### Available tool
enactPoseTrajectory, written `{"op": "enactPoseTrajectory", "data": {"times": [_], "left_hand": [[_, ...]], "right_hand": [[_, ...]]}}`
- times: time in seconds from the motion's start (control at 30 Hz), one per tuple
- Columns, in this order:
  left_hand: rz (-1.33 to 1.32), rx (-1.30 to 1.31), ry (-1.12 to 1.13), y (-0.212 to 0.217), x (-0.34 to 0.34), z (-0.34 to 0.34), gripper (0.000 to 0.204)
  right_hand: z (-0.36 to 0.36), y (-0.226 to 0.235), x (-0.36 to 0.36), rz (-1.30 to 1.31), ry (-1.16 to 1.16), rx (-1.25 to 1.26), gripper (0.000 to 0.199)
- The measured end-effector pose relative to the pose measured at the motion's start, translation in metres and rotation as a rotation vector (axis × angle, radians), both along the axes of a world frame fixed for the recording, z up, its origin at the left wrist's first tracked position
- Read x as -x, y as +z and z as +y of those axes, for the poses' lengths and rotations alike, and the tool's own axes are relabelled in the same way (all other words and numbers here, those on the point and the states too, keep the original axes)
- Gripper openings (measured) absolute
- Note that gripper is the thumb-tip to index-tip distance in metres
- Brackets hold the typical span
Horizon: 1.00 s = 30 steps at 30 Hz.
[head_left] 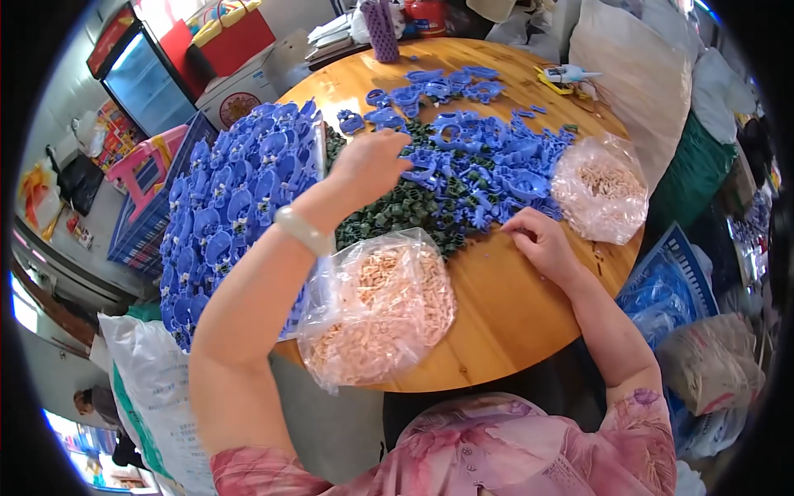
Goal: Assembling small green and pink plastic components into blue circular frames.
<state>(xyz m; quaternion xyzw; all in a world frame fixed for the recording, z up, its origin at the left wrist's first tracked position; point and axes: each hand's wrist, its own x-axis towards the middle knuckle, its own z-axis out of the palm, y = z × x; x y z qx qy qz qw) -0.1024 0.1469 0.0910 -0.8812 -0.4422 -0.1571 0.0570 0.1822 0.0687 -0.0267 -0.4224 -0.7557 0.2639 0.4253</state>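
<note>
On the table [500, 318], the blue parts [496, 136] lie in a loose pile beside and among the green bits [380, 211]. Your left hand [372, 169] is at their left side, your right hand [542, 244] at their near edge. Both have bent fingers; I can't tell if they pinch anything. The blue parts look light, stiff and a bit slippery, so grip a thick rim.

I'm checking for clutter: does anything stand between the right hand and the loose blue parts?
Nothing visible does: the right hand is close to the loose blue parts; one clear bag sits off to the right.
</note>
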Motion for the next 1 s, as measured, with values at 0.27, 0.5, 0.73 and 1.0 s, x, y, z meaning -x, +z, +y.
{"op": "enactPoseTrajectory", "data": {"times": [0.27,0.5,0.73,1.0], "left_hand": [[0.145,0.113,0.103,-0.02,-0.027,0.006,0.013],[-0.368,0.507,-0.165,0.013,-0.039,-0.084,0.016],[-0.816,0.708,-0.16,-0.008,-0.042,-0.133,0.019],[-1.677,0.974,-0.006,-0.059,-0.082,-0.161,0.039]], "right_hand": [[-0.012,0.004,0.001,0.1,-0.009,0.004,0.012],[-0.02,0.023,0.002,0.414,0.169,0.199,0.043],[-0.031,0.027,-0.001,0.502,0.389,0.208,0.021],[-0.045,0.031,0.007,0.154,0.016,-0.435,0.022]]}}
